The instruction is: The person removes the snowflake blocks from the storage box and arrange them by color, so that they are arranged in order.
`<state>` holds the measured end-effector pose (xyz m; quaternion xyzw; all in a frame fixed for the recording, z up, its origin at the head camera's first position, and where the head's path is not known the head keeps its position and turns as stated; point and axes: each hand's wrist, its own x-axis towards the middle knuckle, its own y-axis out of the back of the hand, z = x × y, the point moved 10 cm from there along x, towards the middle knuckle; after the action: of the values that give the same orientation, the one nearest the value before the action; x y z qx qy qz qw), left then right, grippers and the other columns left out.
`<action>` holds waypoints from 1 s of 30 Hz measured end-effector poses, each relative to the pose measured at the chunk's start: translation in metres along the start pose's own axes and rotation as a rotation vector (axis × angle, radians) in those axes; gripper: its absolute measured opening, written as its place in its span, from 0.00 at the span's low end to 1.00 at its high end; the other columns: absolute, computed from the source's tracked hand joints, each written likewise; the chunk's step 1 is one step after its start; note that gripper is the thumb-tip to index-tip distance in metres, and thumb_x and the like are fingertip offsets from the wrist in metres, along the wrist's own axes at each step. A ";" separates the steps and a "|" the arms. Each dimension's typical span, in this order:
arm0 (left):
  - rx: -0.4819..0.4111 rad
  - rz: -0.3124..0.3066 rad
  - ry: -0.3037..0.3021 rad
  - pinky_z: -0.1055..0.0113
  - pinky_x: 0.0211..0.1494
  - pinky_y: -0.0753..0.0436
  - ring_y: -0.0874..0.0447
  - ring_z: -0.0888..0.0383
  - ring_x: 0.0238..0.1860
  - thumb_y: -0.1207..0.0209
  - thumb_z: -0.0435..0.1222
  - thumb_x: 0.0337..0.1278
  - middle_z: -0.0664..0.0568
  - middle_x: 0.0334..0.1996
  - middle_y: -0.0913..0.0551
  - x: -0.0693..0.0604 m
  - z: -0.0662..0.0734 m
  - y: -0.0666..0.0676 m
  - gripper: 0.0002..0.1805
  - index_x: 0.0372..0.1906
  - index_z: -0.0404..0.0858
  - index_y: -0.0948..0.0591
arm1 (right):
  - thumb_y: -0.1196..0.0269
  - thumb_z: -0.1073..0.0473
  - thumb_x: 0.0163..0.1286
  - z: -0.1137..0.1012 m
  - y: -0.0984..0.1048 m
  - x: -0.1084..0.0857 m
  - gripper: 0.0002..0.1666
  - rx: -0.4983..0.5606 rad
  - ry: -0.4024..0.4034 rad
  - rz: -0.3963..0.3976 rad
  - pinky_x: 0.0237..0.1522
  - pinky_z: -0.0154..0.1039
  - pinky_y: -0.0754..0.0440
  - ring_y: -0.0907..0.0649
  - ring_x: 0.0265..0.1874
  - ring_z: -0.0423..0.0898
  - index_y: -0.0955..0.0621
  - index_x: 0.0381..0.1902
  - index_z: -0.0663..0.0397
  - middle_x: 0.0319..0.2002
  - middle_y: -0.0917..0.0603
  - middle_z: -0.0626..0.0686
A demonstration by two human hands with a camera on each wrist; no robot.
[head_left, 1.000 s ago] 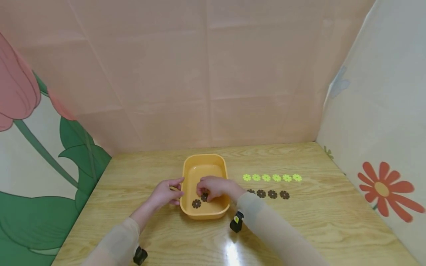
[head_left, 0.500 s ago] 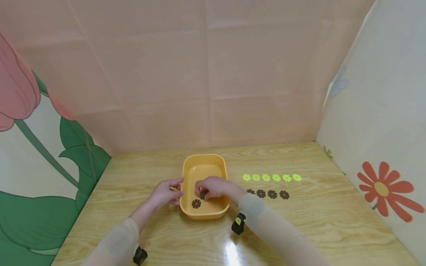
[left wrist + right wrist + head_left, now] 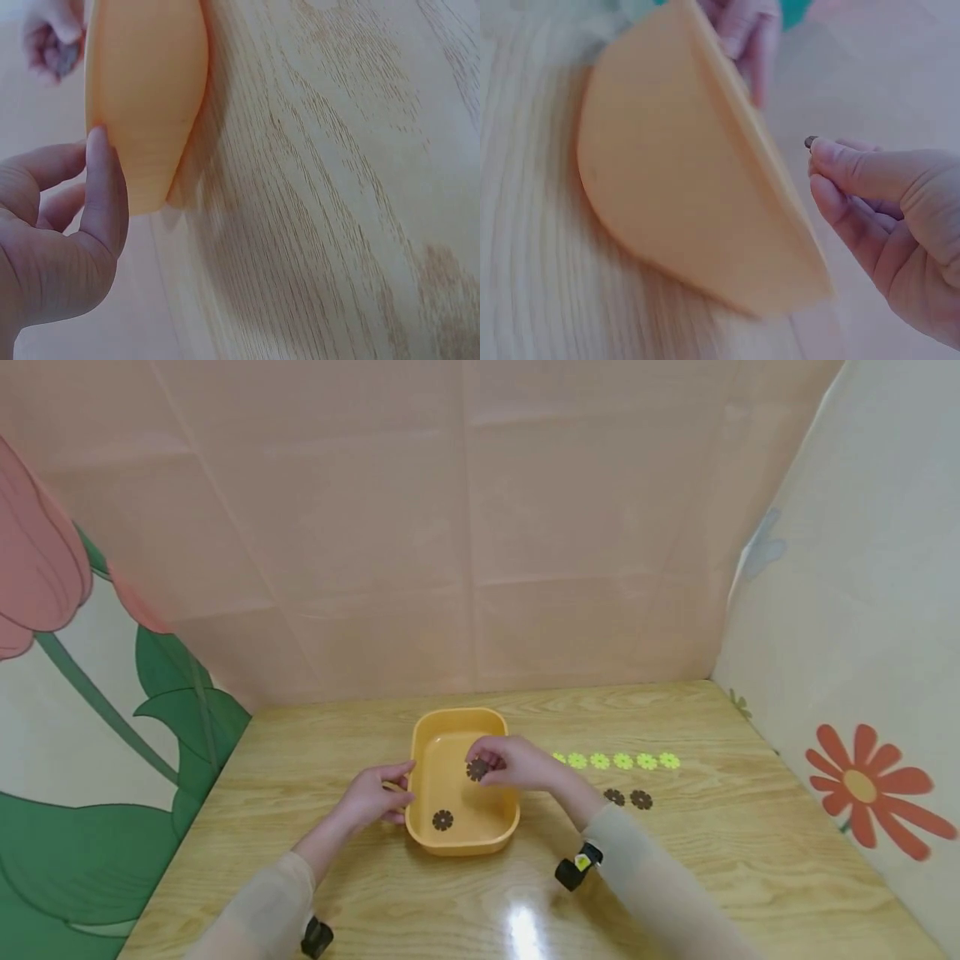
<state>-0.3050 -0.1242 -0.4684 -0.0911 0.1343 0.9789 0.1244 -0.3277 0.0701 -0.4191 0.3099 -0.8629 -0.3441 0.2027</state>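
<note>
A yellow-orange plastic basin (image 3: 461,843) stands on the wooden table. At its left rim, my left hand (image 3: 371,795) holds the edge between thumb and fingers; the left wrist view shows a fingertip on the outer wall (image 3: 146,90). Raised over the basin's right side, my right hand (image 3: 517,764) pinches a dark brown flower-shaped piece (image 3: 477,769). Only a small dark edge of that piece (image 3: 811,141) shows in the right wrist view. Another brown flower piece (image 3: 442,820) lies on the basin floor, near its front left corner.
Right of the basin, several lime-green flower pieces (image 3: 622,761) form a row. In front of them lie brown flower pieces (image 3: 641,799), partly hidden by my right forearm. A pink cloth wall (image 3: 465,568) rises behind the table.
My right hand has lifted a brown flower piece from the basin floor and moved up and to the right with it. The left hand has stayed at the rim.
</note>
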 end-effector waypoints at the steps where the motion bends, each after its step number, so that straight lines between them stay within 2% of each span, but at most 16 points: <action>1: -0.003 -0.001 -0.001 0.58 0.33 0.09 0.21 0.51 0.33 0.37 0.21 0.56 0.38 0.44 0.26 0.000 0.000 0.000 0.33 0.68 0.31 0.29 | 0.28 0.68 0.59 0.004 0.008 -0.008 0.18 0.006 -0.014 0.022 0.42 0.33 0.14 0.19 0.37 0.40 0.19 0.47 0.52 0.36 0.18 0.44; 6: -0.011 0.000 -0.003 0.59 0.32 0.09 0.21 0.52 0.32 0.37 0.20 0.56 0.37 0.45 0.26 -0.001 0.000 -0.001 0.33 0.68 0.31 0.30 | 0.28 0.64 0.61 0.036 0.046 -0.060 0.19 0.009 -0.098 0.152 0.37 0.36 0.13 0.19 0.35 0.42 0.18 0.50 0.53 0.35 0.18 0.44; 13: -0.002 -0.002 -0.007 0.61 0.31 0.09 0.22 0.53 0.32 0.38 0.21 0.57 0.36 0.45 0.26 -0.003 0.001 0.000 0.32 0.68 0.30 0.30 | 0.28 0.60 0.62 0.111 0.091 -0.156 0.20 -0.070 -0.283 0.338 0.33 0.32 0.16 0.20 0.33 0.41 0.18 0.51 0.58 0.34 0.18 0.47; 19: -0.009 0.006 -0.001 0.59 0.32 0.09 0.22 0.53 0.32 0.38 0.21 0.57 0.37 0.45 0.26 -0.004 0.000 0.001 0.32 0.68 0.31 0.30 | 0.28 0.60 0.61 0.153 0.115 -0.228 0.21 -0.135 -0.431 0.434 0.35 0.31 0.18 0.22 0.34 0.40 0.18 0.50 0.64 0.37 0.17 0.54; 21: -0.006 0.007 0.001 0.59 0.32 0.09 0.22 0.53 0.32 0.38 0.21 0.57 0.37 0.45 0.26 -0.005 0.001 0.001 0.32 0.68 0.31 0.30 | 0.28 0.60 0.61 0.161 0.116 -0.243 0.22 -0.124 -0.473 0.431 0.35 0.31 0.18 0.22 0.34 0.40 0.18 0.50 0.65 0.38 0.17 0.55; 24: -0.001 0.007 0.006 0.60 0.33 0.09 0.22 0.54 0.32 0.38 0.21 0.57 0.36 0.46 0.26 -0.005 0.001 0.001 0.32 0.69 0.31 0.30 | 0.28 0.59 0.62 0.168 0.113 -0.256 0.21 -0.121 -0.508 0.415 0.34 0.31 0.19 0.22 0.34 0.40 0.18 0.50 0.64 0.37 0.17 0.53; 30: 0.015 0.007 -0.013 0.60 0.33 0.09 0.21 0.54 0.32 0.38 0.21 0.57 0.34 0.47 0.27 -0.006 0.005 0.001 0.33 0.69 0.30 0.31 | 0.28 0.56 0.62 0.169 0.110 -0.257 0.20 -0.181 -0.495 0.403 0.38 0.33 0.19 0.22 0.37 0.42 0.16 0.49 0.60 0.38 0.17 0.51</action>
<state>-0.3006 -0.1250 -0.4625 -0.0834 0.1412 0.9788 0.1226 -0.2796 0.3856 -0.4901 0.0208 -0.8957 -0.4373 0.0778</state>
